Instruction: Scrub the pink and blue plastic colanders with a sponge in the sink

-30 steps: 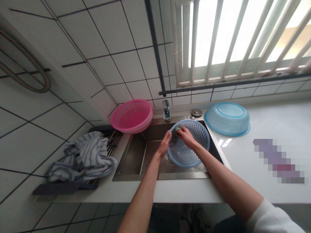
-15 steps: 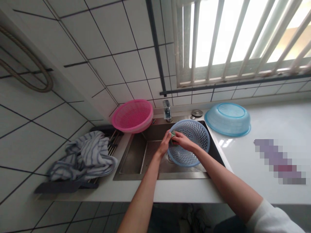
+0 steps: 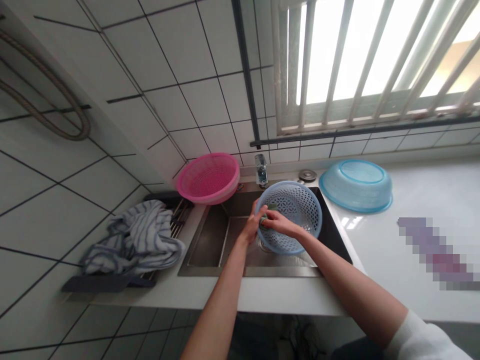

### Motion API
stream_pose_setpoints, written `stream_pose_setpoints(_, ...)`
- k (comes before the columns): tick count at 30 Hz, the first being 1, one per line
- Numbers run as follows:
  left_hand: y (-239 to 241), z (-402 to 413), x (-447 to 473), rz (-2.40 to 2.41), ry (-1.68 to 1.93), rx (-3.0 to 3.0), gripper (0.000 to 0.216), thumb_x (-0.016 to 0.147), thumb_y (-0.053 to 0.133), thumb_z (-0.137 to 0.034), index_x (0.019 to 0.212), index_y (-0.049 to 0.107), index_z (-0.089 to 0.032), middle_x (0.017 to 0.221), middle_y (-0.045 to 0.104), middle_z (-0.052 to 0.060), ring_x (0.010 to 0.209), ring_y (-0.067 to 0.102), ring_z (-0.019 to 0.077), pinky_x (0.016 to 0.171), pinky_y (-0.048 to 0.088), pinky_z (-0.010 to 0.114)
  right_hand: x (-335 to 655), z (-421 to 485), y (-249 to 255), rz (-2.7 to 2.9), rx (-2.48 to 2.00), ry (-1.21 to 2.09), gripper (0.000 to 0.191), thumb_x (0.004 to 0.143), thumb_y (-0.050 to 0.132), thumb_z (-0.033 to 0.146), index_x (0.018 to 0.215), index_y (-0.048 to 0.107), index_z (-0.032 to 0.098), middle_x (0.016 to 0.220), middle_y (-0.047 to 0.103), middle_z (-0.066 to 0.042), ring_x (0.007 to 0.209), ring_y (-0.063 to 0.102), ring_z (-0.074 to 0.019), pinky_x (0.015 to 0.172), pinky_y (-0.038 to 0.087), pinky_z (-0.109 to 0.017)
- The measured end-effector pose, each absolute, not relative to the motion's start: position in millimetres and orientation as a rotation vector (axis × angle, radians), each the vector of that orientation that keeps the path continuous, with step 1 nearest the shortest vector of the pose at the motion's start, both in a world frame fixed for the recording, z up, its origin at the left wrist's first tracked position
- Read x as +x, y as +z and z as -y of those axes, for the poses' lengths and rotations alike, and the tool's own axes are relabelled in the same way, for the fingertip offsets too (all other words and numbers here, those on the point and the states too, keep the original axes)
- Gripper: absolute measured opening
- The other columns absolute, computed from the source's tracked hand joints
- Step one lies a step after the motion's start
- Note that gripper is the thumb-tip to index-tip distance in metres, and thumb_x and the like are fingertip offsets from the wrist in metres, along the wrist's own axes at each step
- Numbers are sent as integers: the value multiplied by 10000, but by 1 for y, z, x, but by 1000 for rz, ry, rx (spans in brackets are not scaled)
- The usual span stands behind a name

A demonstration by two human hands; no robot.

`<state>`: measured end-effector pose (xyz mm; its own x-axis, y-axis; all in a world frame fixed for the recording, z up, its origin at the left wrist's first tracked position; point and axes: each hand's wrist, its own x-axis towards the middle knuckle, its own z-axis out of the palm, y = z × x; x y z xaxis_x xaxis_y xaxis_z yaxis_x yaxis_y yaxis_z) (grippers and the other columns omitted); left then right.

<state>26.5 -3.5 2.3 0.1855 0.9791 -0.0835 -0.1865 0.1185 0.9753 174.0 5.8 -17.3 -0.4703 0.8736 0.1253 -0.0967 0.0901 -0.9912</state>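
A light blue plastic colander (image 3: 300, 200) is held tilted over the sink (image 3: 210, 240), its open side facing me. My left hand (image 3: 252, 226) is closed on the colander's left rim, thumb over the edge. Pinched in my right hand (image 3: 279, 222) is a green scrubbing cloth (image 3: 272, 206), pressed against the inner wall beside that rim. Most of the cloth is covered by the fingers, so its exact kind is hard to make out.
A pink basket (image 3: 210, 177) rests at the sink's back left corner, near the faucet (image 3: 261, 170). An upturned blue basin (image 3: 358, 187) sits on the right counter by a drain strainer (image 3: 307, 175). A striped towel (image 3: 138, 235) lies on the left rack. A blurred-out object (image 3: 431, 245) lies far right.
My right hand has slid slightly down along the colander's left rim with the cloth. The colander has tilted a little more toward me. The camera view has shifted slightly left.
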Motion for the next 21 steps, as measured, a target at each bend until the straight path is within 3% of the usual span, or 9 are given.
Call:
stream_pose_setpoints(5,-3,2,34,-950,1067,1078,680,838,720,-681,1357,674,-244,1498,623,83,1491,455,336,1272,289,478,188,-20,-11,1142,-830,1461,227,782,675,404,927,617,240,936,641,-9,862,575,-186,817,500,-319)
stream_pose_setpoints(13,2,2,28,-958,1127,1010,648,875,691,-662,1302,728,-176,1334,732,121,1466,488,368,1270,305,492,179,-2,-9,1479,-702,1655,139,783,684,311,874,630,220,818,605,12,737,516,-150,712,453,-274)
stream_pose_setpoints(18,0,1,33,-898,1103,1082,648,886,685,-653,1366,691,-218,1458,655,100,1528,410,329,1305,228,486,191,-16,-7,1115,-823,1494,204,792,666,369,935,612,234,901,642,2,821,570,-168,781,487,-290)
stream_pose_setpoints(21,1,1,33,-908,1083,1134,667,893,655,-681,1396,672,-244,1486,634,78,1544,384,325,1315,194,473,192,-14,-9,1223,-835,1475,197,804,662,374,933,623,230,873,634,2,775,543,-160,727,467,-276)
